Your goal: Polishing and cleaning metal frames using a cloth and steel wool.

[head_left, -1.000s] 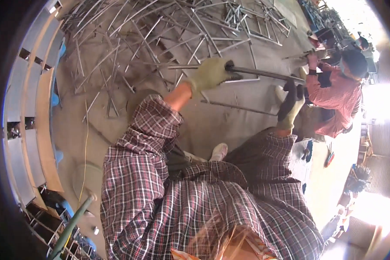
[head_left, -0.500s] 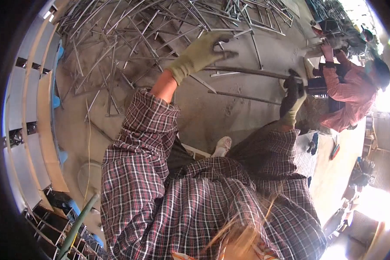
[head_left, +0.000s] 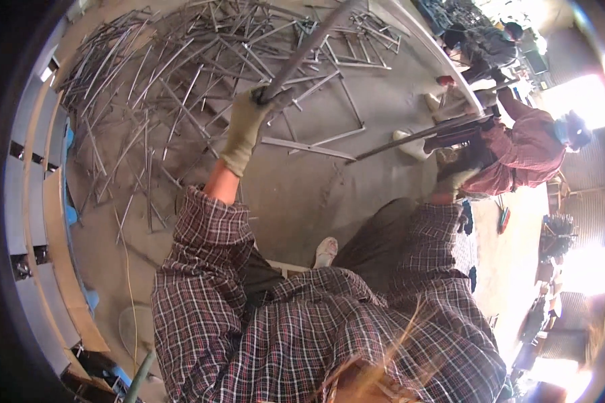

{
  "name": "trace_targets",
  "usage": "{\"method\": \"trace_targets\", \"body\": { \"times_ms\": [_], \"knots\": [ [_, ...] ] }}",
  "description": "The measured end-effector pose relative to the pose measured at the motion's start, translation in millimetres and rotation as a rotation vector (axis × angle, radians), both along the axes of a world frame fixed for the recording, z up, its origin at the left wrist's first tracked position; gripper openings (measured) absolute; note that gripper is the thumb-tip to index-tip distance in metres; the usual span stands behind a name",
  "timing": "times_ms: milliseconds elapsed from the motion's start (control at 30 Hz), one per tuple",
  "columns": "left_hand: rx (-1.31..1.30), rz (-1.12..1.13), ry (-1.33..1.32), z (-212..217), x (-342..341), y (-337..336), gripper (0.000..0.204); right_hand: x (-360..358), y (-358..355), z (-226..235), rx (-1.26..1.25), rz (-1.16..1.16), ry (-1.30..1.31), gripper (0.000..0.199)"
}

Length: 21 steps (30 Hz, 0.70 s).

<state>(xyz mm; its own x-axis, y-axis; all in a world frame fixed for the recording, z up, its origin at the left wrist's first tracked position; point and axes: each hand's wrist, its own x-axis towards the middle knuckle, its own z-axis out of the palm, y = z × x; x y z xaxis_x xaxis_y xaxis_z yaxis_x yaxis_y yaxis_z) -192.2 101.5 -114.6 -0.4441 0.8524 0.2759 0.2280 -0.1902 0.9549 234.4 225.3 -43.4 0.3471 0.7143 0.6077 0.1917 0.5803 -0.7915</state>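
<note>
My left hand, in a pale green glove with dark fingertips, is closed round a grey metal tube that slants up and away to the right. My right hand, gloved too, is stretched out to the right; its dark fingers merge with the dark clothing behind, so their grip is hidden. Just beyond it, a dark metal bar slopes from the floor up to the right. A long pale bar curves across the upper right.
Thin metal frames lie in a tangled heap across the far floor. A co-worker in a red checked shirt is close on my right, with another person beyond. Grey panels with wooden edging line the left side.
My left hand was open with fingers spread; it has moved left and closed round the raised tube. My right hand has moved lower. The long pale bar has come into view.
</note>
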Motion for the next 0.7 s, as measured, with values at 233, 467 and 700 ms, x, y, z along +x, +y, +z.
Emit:
{"method": "trace_targets", "body": {
  "times_ms": [233,467,700],
  "knots": [
    [0.129,0.067,-0.527,5,5,4,0.028,-77,-39,-2,-0.088,0.519,-0.026,0.053],
    [-0.124,-0.128,-0.369,-37,39,13,0.038,-99,-50,50,-0.013,0.313,0.149,0.042],
    [-0.075,-0.128,-0.21,-107,31,41,0.042,-98,-38,48,-0.107,0.094,-0.128,0.027]
  ]
}}
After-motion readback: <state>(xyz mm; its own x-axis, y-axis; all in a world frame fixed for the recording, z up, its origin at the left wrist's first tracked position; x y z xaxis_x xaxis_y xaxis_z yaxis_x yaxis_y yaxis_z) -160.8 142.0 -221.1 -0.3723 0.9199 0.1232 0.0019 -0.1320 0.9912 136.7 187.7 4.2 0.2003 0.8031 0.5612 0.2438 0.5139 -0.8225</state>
